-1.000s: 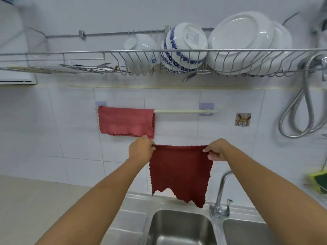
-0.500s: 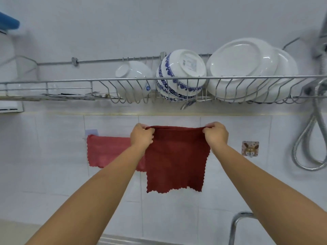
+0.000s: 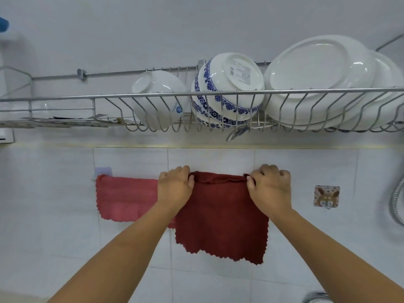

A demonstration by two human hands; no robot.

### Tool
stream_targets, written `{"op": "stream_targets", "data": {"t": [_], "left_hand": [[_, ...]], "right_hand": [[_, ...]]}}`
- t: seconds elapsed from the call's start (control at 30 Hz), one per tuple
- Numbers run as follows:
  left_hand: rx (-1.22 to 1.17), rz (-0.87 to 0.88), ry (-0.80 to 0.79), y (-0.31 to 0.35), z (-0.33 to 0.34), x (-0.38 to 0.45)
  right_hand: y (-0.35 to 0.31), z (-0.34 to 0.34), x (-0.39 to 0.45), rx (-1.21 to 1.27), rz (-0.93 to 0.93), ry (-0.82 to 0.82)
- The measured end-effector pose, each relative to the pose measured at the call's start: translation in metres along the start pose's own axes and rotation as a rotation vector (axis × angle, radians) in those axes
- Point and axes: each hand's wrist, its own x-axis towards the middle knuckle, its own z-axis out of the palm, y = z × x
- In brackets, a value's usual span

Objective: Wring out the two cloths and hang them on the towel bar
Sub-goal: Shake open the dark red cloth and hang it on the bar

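Note:
A dark red cloth point(image 3: 220, 217) hangs spread against the tiled wall, its top edge folded at the height of the towel bar. My left hand point(image 3: 175, 189) grips its top left corner and my right hand point(image 3: 271, 188) grips its top right corner. A lighter pink-red cloth point(image 3: 125, 197) is draped over the left part of the bar, partly behind my left wrist. The bar itself is hidden by the cloths and hands; only its left wall mount point(image 3: 103, 171) shows.
A wire dish rack point(image 3: 153, 96) runs across the wall above, holding a white bowl point(image 3: 159, 95), a blue-patterned bowl point(image 3: 227, 88) and white plates point(image 3: 317, 79). A rabbit wall hook point(image 3: 326, 196) sits to the right, a shower hose point(image 3: 396, 202) at the far right edge.
Both hands have lifted the dark red cloth from above the sink up to the bar, beside the pink-red cloth. The view has tilted upward, so the sink has dropped out of sight.

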Motion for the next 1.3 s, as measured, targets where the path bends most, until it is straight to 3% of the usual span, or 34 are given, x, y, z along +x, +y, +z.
{"op": "stream_targets", "data": {"t": [0.1,0.27,0.37,0.47,0.6,0.87,1.13,1.3], "left_hand": [[0.086,-0.019,0.043,-0.002,0.002,0.004],[0.19,-0.055,-0.033,0.001,0.001,0.005],[0.244,-0.053,-0.029,0.004,0.004,-0.001],[0.126,-0.149,0.061,0.012,0.005,0.001],[-0.006,-0.019,0.073,0.014,0.007,-0.006],[0.111,0.037,-0.055,0.004,0.008,-0.021],[0.109,-0.001,-0.054,0.007,0.006,-0.017],[-0.073,-0.152,0.044,0.003,0.004,-0.031]], "right_hand": [[-0.003,-0.006,0.003,-0.018,-0.01,0.007],[-0.012,-0.009,0.007,-0.111,-0.028,-0.116],[-0.018,-0.004,0.0,-0.065,0.024,-0.062],[-0.022,0.0,-0.003,-0.045,0.063,-0.013],[-0.022,0.001,-0.005,-0.081,0.069,-0.025],[-0.021,0.001,-0.01,-0.111,-0.007,-0.094],[-0.019,0.0,-0.009,-0.117,-0.025,-0.101],[-0.015,-0.003,-0.009,-0.122,-0.013,-0.113]]}}
